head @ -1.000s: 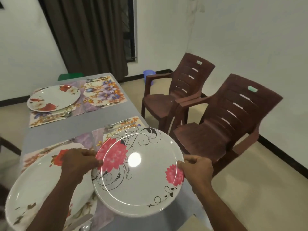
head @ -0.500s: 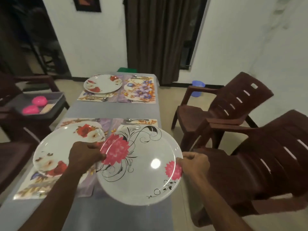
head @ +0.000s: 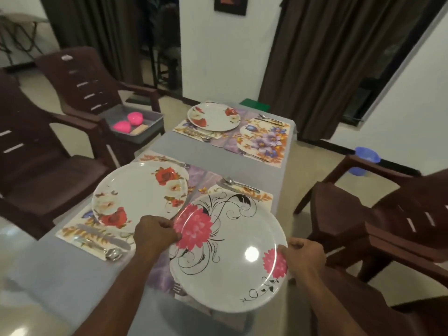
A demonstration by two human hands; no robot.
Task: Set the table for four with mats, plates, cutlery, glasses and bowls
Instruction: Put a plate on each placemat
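You've got the pink-flower plate (head: 228, 253) gripped w/ both hands, left hand (head: 155, 232) pinching its left rim, right hand (head: 303, 254) curled on the right rim, plate tilted over the near-right mat (head: 244, 192) at the surface (head: 72, 275) edge. Red-rose plate (head: 140, 192) sits on the near-left mat w/ cutlery (head: 106, 248) beside it. Far end: another rose plate (head: 213, 116) on its mat, 4th mat (head: 264, 140) w/o plate; 2 pink bowls (head: 128, 121) in a grey tray (head: 148, 134) on the chair at left.
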